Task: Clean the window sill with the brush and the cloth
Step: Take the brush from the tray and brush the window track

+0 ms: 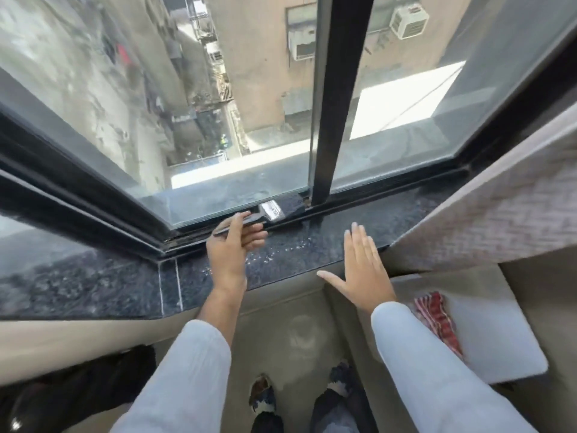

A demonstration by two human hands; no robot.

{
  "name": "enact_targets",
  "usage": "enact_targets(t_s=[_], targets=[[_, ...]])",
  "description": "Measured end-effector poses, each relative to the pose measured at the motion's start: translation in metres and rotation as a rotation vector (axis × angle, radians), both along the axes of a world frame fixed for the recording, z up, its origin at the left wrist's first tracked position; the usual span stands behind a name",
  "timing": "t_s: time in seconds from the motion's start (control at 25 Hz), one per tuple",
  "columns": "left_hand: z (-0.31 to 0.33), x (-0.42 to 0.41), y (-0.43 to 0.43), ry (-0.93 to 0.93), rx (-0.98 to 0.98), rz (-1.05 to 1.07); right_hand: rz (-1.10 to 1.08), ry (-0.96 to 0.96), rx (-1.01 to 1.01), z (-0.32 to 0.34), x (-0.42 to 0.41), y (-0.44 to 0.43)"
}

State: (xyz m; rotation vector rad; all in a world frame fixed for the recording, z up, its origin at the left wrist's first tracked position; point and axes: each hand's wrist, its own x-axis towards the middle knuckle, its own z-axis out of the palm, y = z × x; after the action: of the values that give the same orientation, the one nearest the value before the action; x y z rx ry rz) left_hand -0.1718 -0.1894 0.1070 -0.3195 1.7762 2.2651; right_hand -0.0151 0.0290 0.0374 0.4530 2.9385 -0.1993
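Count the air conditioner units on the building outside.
2: one air conditioner at top right, right of the black window post; a second air conditioner left of it. More may be hidden.

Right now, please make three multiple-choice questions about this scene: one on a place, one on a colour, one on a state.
1. Where are the brush bristles?
A. In the window track
B. On the floor
C. On the white board

2. What colours is the cloth?
A. Plain blue
B. Red and white
C. Green

3. How is the right hand?
A. Closed on the cloth
B. Holding the brush
C. Open and flat, holding nothing

Answers:
1 A, the left hand holds the brush with its dark bristles down in the track by the glass.
2 B, red and white stripes show.
3 C, its fingers are spread at the sill.
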Motion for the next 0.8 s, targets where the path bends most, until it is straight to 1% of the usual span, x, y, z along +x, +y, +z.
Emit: enact_targets(t_s=[0.12, 0.28, 0.36, 0.44, 0.56, 0.64, 0.72, 0.76, 0.8], targets=[[-0.006, -0.014, 0.017, -0.033, -0.073, -0.048, -0.035, -0.015, 0.073, -0.012, -0.012, -0.002], [-0.015, -0.016, 0.016, -0.034, -0.151, 0.0, -0.053, 0.037, 0.079, -0.019, -0.01, -0.005], [-0.016, -0.015, -0.005, -0.036, -0.223, 0.072, -0.058, 0.033, 0.083, -0.019, -0.01, -0.007], [-0.017, -0.017, -0.04, -0.028, -0.279, 0.192, -0.062, 0.025, 0.07, -0.018, -0.012, -0.007], [-0.009, -0.021, -0.094, -0.012, -0.295, 0.37, -0.064, 0.036, 0.052, -0.021, -0.012, -0.006], [0.0, -0.022, -0.109, 0.009, -0.355, 0.404, -0.07, 0.05, 0.041, -0.022, -0.012, -0.005], [0.011, -0.019, -0.112, 0.045, -0.417, 0.38, -0.07, 0.053, 0.039, -0.022, -0.012, -0.005], [0.02, -0.015, -0.114, 0.097, -0.461, 0.368, -0.069, 0.055, 0.04, -0.022, -0.012, -0.005], [0.029, -0.011, -0.119, 0.195, -0.548, 0.357, -0.066, 0.058, 0.042, -0.022, -0.012, -0.004]])
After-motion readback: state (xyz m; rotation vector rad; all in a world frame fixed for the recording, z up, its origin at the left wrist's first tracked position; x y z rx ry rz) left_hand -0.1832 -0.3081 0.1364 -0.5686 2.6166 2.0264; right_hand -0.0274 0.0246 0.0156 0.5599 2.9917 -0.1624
